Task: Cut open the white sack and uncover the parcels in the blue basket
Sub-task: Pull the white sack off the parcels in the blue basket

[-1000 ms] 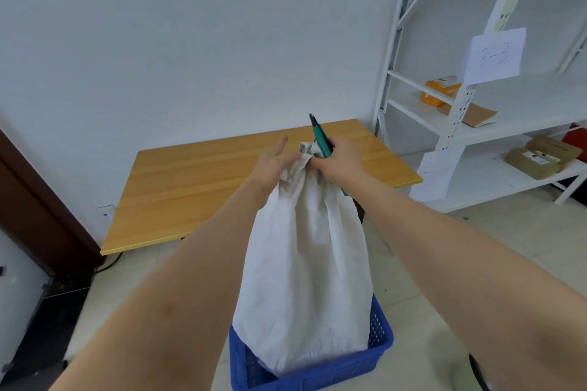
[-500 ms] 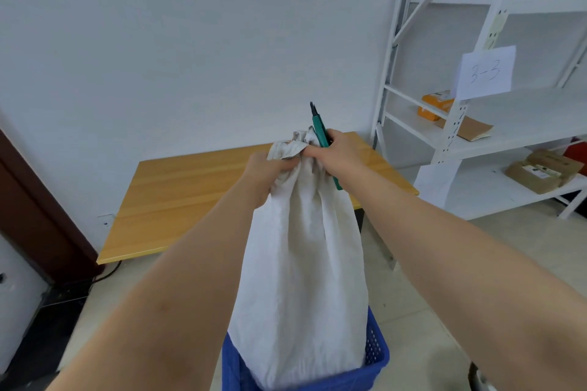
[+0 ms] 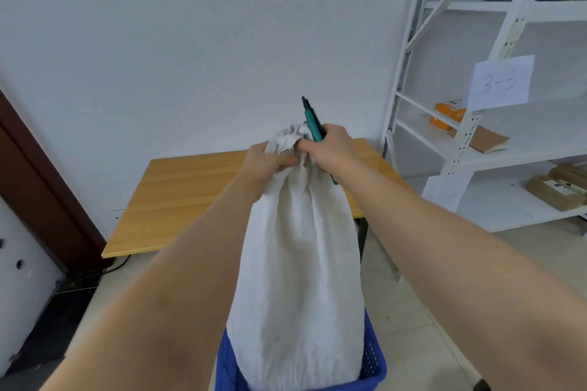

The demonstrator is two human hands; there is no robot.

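A wooden table [image 3: 190,194] stands against a white wall. In front of it, the left hand [image 3: 265,165] is closed around the gathered neck of a tall white sack [image 3: 298,279]. The sack stands upright in a blue basket [image 3: 374,359] on the floor. The right hand [image 3: 330,149] touches the neck from the other side, fist wrapped around a green cutter [image 3: 313,119] that points up. Farther right, white shelves [image 3: 514,149] hold brown parcels [image 3: 559,187].
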